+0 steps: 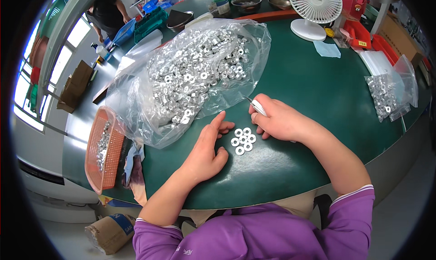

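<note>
A small cluster of silver metal rings [243, 140] lies flat on the green table, several of them side by side with their holes facing up. To their right, my right hand [278, 119] is closed around a white-handled deburring tool [258, 107], whose thin metal tip points up and to the left. My left hand [210, 149] rests just left of the rings, fingers apart and nothing in it. Beyond both hands spreads a large clear plastic bag [254, 37] full of similar silver metal parts [200, 74].
An orange basket [92, 155] with metal parts stands at the left edge, with cloth rags [135, 167] beside it. A white fan [309, 30] stands at the far right. Nearby are a smaller bag of parts [383, 94] and red bins [358, 34]. Another person [106, 12] is at the far left.
</note>
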The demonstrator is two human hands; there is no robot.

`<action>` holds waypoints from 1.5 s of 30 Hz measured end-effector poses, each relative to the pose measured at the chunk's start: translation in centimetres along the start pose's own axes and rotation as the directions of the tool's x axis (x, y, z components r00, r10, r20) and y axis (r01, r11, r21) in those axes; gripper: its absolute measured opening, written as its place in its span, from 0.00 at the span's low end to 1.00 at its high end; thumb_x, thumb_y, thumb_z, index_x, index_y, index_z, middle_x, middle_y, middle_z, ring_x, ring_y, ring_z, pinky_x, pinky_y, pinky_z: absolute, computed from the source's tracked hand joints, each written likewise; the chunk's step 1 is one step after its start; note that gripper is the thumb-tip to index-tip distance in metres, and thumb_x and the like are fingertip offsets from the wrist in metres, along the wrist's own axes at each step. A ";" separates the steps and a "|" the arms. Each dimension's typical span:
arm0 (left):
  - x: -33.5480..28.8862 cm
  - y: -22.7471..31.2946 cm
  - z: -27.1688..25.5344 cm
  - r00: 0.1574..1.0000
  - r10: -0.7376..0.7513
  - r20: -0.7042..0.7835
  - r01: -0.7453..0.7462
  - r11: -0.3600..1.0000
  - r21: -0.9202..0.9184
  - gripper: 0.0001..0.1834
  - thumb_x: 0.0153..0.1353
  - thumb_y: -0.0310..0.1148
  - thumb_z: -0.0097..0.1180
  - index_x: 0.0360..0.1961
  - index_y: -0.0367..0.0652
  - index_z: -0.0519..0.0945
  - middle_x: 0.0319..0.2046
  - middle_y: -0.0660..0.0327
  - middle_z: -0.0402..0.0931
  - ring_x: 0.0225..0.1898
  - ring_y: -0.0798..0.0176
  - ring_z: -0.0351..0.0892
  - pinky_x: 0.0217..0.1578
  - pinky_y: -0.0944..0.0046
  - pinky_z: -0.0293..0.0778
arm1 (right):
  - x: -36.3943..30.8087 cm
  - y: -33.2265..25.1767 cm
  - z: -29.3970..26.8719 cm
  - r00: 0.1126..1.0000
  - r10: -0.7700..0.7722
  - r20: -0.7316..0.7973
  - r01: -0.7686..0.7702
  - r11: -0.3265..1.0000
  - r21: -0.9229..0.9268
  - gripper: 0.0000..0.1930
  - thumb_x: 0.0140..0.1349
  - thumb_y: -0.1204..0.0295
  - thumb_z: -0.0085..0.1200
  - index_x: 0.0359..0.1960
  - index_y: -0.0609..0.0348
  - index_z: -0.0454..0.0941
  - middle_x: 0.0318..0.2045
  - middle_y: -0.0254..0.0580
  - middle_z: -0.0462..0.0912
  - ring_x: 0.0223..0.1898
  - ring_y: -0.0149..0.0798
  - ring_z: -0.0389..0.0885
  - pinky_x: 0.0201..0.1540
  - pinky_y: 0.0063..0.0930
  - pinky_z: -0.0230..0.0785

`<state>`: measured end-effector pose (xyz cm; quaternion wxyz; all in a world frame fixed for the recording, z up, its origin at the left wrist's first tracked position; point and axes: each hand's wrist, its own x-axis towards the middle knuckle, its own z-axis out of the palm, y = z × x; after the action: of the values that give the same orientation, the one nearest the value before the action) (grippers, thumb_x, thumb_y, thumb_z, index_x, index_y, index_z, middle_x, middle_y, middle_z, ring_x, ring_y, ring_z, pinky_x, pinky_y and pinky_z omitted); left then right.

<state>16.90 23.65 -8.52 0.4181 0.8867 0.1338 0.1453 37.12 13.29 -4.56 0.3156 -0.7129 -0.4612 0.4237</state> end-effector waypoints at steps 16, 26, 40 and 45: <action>2.5 1.8 0.3 0.930 0.326 0.171 -0.362 0.724 0.587 0.35 0.48 0.57 0.59 0.50 0.43 0.72 0.47 0.57 0.68 0.48 0.53 0.69 0.49 0.55 0.65 | 2.5 2.1 -1.0 0.999 0.038 -0.033 -0.020 0.894 0.447 0.11 0.65 0.71 0.43 0.45 0.62 0.65 0.32 0.41 0.76 0.30 0.33 0.80 0.33 0.26 0.78; 4.7 2.1 1.4 0.788 0.384 0.481 -0.612 0.570 0.548 0.13 0.54 0.38 0.56 0.37 0.44 0.72 0.36 0.59 0.68 0.35 0.59 0.73 0.24 0.62 0.75 | 2.7 2.7 -0.7 0.999 0.022 -0.033 -0.005 0.896 0.445 0.10 0.65 0.71 0.43 0.46 0.61 0.65 0.32 0.41 0.76 0.29 0.33 0.81 0.32 0.27 0.78; 2.3 0.4 -1.1 0.927 -0.375 -0.022 0.156 0.437 -0.886 0.07 0.66 0.37 0.45 0.34 0.46 0.69 0.32 0.62 0.68 0.25 0.71 0.66 0.09 0.76 0.57 | 2.6 2.6 -0.9 1.000 0.009 -0.007 -0.005 0.894 0.449 0.11 0.65 0.72 0.43 0.45 0.62 0.64 0.32 0.42 0.75 0.29 0.34 0.81 0.32 0.27 0.78; 0.7 -0.8 -1.8 0.935 -0.337 0.108 0.112 -0.010 -0.994 0.12 0.66 0.43 0.46 0.36 0.45 0.70 0.34 0.59 0.65 0.23 0.69 0.63 0.06 0.77 0.56 | 2.2 1.9 -0.9 1.000 0.020 -0.018 -0.010 0.901 0.433 0.10 0.63 0.74 0.40 0.44 0.65 0.65 0.33 0.45 0.76 0.29 0.37 0.82 0.32 0.28 0.78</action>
<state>16.79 25.66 -7.97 0.9184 0.2970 0.1693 0.1992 39.15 14.54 -6.41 0.4675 -0.6332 -0.3467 0.5101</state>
